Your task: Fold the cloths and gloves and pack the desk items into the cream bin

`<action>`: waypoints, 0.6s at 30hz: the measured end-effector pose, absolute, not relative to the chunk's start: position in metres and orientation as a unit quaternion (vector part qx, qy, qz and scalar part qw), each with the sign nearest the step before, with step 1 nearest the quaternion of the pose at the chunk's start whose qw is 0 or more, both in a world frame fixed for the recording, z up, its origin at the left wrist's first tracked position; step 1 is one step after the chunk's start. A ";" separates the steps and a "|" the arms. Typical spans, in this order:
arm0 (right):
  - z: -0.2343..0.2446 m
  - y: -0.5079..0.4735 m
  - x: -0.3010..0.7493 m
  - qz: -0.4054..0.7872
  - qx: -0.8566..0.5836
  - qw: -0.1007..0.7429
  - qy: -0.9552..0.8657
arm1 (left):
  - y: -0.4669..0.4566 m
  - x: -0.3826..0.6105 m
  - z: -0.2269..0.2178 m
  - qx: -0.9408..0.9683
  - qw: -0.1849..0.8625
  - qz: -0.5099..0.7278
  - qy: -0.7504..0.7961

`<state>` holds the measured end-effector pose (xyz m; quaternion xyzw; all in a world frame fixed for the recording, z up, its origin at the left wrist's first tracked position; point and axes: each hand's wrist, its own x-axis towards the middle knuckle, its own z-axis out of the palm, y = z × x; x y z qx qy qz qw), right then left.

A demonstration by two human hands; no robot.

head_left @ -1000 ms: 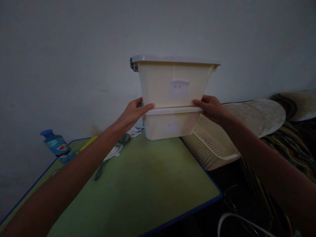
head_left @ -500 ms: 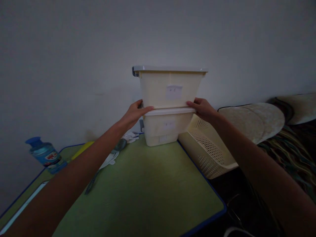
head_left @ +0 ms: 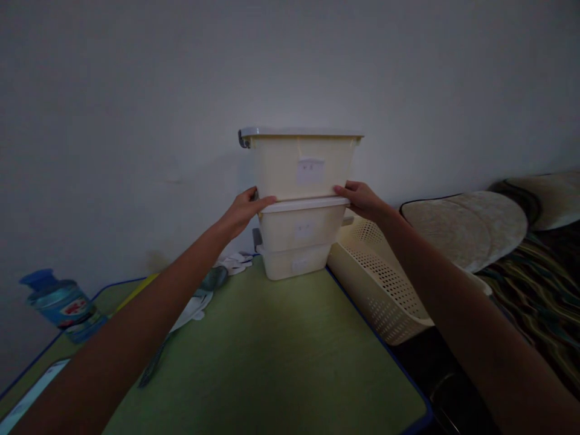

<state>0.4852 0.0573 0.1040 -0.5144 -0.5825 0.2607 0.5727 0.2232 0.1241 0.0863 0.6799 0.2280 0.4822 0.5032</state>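
Three cream plastic storage boxes stand stacked against the wall. The top box (head_left: 276, 166) has a pale grey lid, a dark clip at its left end and a paper label. Beneath its base sits the middle box (head_left: 276, 228) with a white lid. The lowest box (head_left: 278, 266) rests on the green table (head_left: 272, 350). My left hand (head_left: 242, 211) grips the stack's left side, and my right hand (head_left: 362, 199) its right side. Both thumbs lie along the seam between top and middle boxes. The other fingers are partly hidden behind the ends.
Left on the table are a blue bottle (head_left: 67, 308), a phone-like flat device (head_left: 34, 393) and white gloves (head_left: 235, 263). A perforated cream basket (head_left: 385, 302) stands beyond the table's right edge. A couch with a pale bolster (head_left: 466, 226) is farther right.
The top and middle boxes have shifted left with both hands on them. More of the lowest box shows beneath. The view has also moved a little.
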 end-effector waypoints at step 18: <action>0.095 0.089 0.491 0.272 -0.503 0.572 -0.588 | 0.153 0.230 0.079 0.696 0.458 0.489 0.257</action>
